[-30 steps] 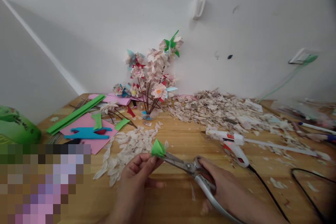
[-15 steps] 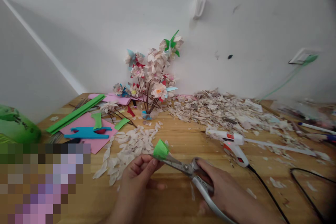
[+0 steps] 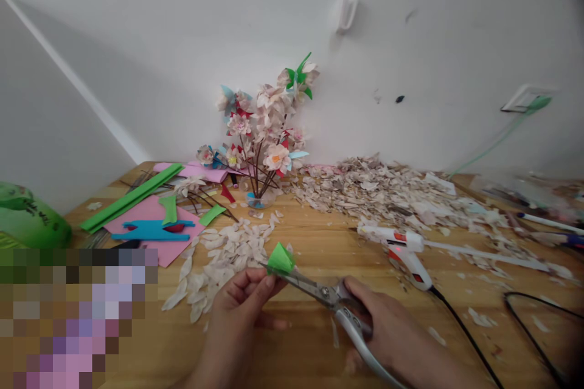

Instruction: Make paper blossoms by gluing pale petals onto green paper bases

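My left hand (image 3: 244,304) pinches a small folded piece of green paper (image 3: 281,257) between thumb and fingers, low in the middle of the view. My right hand (image 3: 387,322) is wrapped round the grey handles of a pair of scissors (image 3: 326,295). The scissor blades reach left across the lower edge of the green paper, close to my left fingertips. Just beyond my left hand lies a loose heap of pale dried petals (image 3: 228,255) on the wooden table (image 3: 292,358).
Handmade flowers on dark stems (image 3: 269,134) stand near the wall. A white glue gun (image 3: 406,249) with a black cord lies at right, before a wide pile of dried petals (image 3: 387,191). Coloured paper (image 3: 176,249) and a green bottle (image 3: 34,216) are at left.
The scissor blades have shifted slightly against the green paper, their tip now showing a little past its left side. My left hand has hardly moved.
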`<state>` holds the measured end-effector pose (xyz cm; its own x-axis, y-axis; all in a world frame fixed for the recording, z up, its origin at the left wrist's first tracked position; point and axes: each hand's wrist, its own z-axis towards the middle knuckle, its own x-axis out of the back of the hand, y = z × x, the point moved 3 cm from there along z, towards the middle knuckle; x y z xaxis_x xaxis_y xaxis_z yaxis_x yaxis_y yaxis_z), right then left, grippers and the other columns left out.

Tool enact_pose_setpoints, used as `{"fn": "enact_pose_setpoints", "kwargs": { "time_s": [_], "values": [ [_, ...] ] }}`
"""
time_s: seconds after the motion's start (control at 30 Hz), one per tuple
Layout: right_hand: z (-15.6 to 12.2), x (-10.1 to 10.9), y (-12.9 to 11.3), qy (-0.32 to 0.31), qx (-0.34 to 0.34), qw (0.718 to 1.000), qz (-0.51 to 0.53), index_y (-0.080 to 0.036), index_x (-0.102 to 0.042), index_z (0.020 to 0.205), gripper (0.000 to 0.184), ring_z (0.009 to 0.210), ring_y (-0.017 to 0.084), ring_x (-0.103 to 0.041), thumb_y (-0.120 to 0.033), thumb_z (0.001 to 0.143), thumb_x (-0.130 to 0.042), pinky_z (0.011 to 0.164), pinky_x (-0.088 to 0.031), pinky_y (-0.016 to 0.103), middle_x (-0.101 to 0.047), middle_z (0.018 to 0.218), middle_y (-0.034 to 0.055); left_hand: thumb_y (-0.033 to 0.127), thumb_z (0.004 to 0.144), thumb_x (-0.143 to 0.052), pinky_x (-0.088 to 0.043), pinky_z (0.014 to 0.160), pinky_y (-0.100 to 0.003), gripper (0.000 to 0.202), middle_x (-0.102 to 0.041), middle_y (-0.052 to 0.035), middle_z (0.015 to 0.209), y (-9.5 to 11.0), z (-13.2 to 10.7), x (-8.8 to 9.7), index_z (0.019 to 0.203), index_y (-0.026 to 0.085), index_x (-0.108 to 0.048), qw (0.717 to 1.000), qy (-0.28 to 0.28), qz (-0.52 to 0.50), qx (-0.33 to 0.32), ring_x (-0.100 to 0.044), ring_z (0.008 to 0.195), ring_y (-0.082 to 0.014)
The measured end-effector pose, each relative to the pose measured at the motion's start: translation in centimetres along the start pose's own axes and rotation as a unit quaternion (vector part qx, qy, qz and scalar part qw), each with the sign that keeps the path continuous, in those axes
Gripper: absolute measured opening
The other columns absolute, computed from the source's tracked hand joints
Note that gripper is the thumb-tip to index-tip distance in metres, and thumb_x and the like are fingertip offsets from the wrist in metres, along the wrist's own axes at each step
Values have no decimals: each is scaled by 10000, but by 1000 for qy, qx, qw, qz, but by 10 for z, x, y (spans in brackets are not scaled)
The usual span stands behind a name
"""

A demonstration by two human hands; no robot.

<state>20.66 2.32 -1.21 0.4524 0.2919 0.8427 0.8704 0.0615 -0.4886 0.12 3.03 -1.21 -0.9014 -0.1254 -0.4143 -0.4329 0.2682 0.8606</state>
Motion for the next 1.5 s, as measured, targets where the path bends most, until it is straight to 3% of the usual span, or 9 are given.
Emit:
{"fn": "enact_pose_setpoints", "kwargs": {
  "time_s": [0.2,0.43,0.8,1.5],
  "values": [
    [0,-1,1,-3,2,1000,1,-218,-524,802,544,639,176,-528,-403,387,-823,533,-327,224,-629,727,-26,292,578,-754,-517,380,-185,227,-696,-60,759,-1,1,0,675,145,-613,1000,-10,-4,7,-616,971,-301],
    [-1,2,1,12,17,1000,7,-226,-514,892,474,725,207,-552,-390,515,-750,589,-373,250,-630,861,14,318,547,-766,-523,386,-213,259,-674,-59,703,1,1,2,639,138,-603,1000,8,3,-3,-631,902,-292],
    [-2,-1,1,6,13,1000,17,-232,-495,847,590,700,200,-552,-376,384,-831,579,-353,235,-628,813,-15,328,586,-739,-526,402,-219,244,-662,-50,703,-3,1,2,639,146,-586,1000,7,9,-2,-617,921,-288],
    [0,0,2,15,-1,1000,5,-227,-525,837,564,706,214,-562,-413,393,-818,559,-341,232,-651,812,9,274,583,-753,-523,376,-204,250,-688,-55,764,0,0,2,736,141,-606,1000,11,-28,-4,-630,936,-298]
  ]
}}
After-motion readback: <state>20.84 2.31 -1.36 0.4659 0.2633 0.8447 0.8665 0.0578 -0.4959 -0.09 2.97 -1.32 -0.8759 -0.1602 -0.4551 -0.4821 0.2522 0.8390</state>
